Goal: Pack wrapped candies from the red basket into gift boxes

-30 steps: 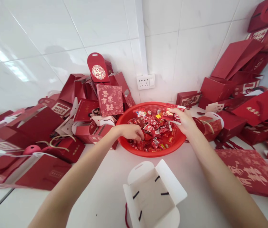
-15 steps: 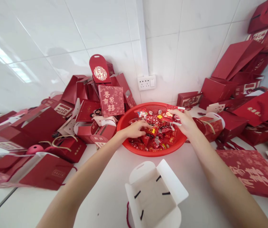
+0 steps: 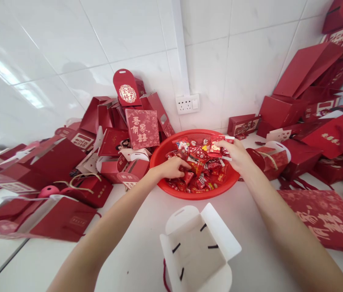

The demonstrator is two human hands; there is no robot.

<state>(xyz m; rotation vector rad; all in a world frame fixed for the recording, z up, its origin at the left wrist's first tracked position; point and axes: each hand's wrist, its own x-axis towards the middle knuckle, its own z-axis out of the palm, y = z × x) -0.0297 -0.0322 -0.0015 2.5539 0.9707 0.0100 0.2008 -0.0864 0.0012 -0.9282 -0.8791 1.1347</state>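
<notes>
Because the wrapped packets (image 3: 203, 180) lie loose in a heap, the round red basket (image 3: 195, 196) around them seems to serve as a shallow wall that keeps them together within reach of both arms. Among the packets on the basket's left side, the left hand (image 3: 173, 167) has its fingers bent downward and touching the heap; whether they pinch one cannot be told. Over the far right of the basket, the right hand (image 3: 235, 154) has thumb and fingers closed on red packets (image 3: 215, 147), held by their edges above the pile, perhaps to keep them apart from the rest. Nearer the person, an open box (image 3: 200, 255) stands on the white table (image 3: 137, 231), its flaps spread outward, which leaves its mouth unobstructed. Farther out, red cartons (image 3: 58, 219) crowd the left, and more boxes (image 3: 285, 117) are stacked at right.
</notes>
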